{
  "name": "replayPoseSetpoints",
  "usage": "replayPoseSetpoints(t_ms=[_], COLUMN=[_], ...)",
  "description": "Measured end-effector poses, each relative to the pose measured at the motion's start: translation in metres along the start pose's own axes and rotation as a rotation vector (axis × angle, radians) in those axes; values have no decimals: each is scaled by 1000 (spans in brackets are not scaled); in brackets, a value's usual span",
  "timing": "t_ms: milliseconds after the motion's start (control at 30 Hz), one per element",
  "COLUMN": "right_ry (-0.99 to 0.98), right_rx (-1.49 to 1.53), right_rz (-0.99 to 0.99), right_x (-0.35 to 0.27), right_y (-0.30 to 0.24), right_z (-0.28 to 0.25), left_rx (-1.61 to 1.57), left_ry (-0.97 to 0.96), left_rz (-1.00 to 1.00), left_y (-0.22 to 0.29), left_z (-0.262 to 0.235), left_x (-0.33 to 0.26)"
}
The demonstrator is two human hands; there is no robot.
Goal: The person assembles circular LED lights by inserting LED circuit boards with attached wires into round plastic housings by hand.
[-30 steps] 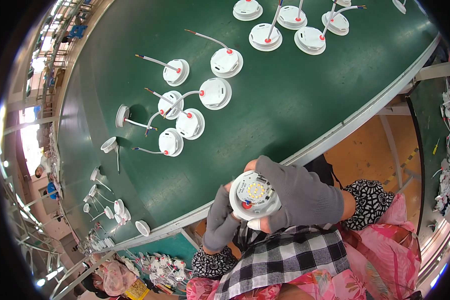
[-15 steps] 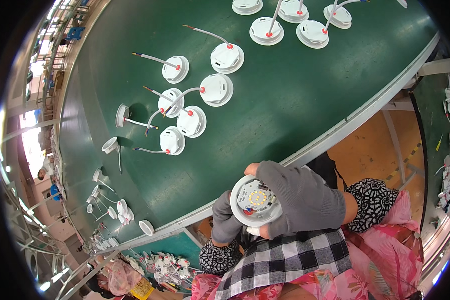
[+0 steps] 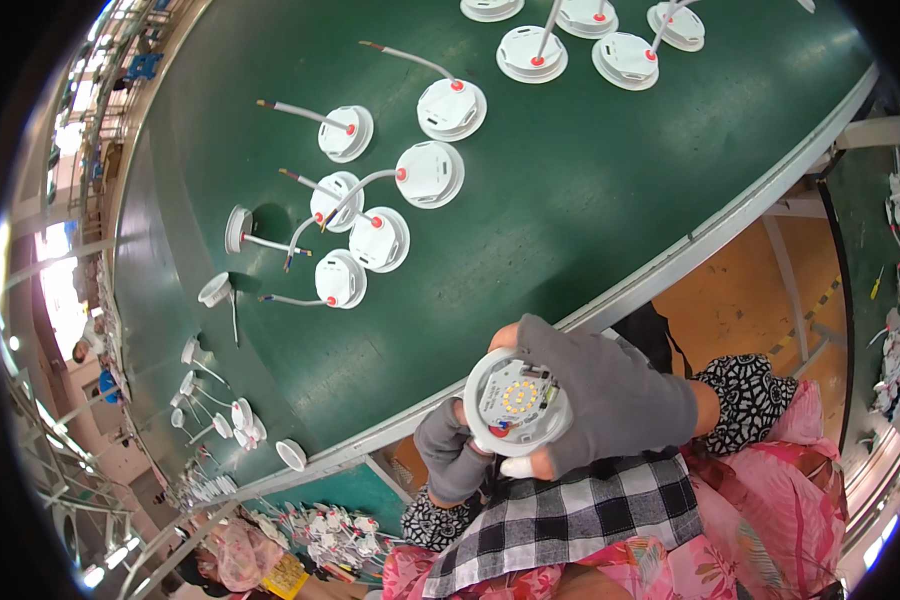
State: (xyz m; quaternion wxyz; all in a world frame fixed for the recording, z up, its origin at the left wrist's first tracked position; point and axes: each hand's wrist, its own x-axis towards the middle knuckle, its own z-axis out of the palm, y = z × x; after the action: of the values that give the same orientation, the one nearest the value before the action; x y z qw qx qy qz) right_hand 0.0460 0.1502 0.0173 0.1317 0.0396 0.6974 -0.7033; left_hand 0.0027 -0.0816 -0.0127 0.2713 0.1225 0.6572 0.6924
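Observation:
A round white LED downlight (image 3: 489, 392) is held above my lap, its front uncovered. On its circuit board sits a ring of small yellow LEDs (image 3: 520, 398), with a red part near the lower edge. My right hand (image 3: 600, 400), in a grey fingerless glove, wraps around its right side, thumb and fingers on the rim. At the lower left rim is my left hand (image 3: 450, 452), gloved the same way, its fingers curled against the light. What lies beneath the downlight, including any cable, is hidden by the hands.
Several white downlights (image 3: 430, 174) with grey cables lie face down on the green table (image 3: 530, 250). More lie farther left, with a loose white ring (image 3: 291, 455) near the metal table edge (image 3: 370, 440). At lower left, a person (image 3: 235, 555) is beside a heap of white parts (image 3: 335, 535).
The downlight has shifted slightly right and turned a little in my hands. My left hand has slid down along the rim, its fingers more curled. The view has moved slightly.

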Motion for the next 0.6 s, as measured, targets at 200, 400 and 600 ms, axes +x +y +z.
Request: replayPoseSetpoints(t_ms=[200, 400, 600], right_ry=[12, -153, -172], right_rx=[-640, -208, 572], right_rz=[-263, -124, 347], right_x=[-9, -38, -67], right_y=[-3, 32, 55], right_z=[-11, 24, 55], left_rx=[93, 155, -173], left_ry=[-119, -474, -374], left_rz=[-279, -533, -614], left_y=[45, 41, 24], left_z=[12, 0, 10], left_x=[0, -26, -55])
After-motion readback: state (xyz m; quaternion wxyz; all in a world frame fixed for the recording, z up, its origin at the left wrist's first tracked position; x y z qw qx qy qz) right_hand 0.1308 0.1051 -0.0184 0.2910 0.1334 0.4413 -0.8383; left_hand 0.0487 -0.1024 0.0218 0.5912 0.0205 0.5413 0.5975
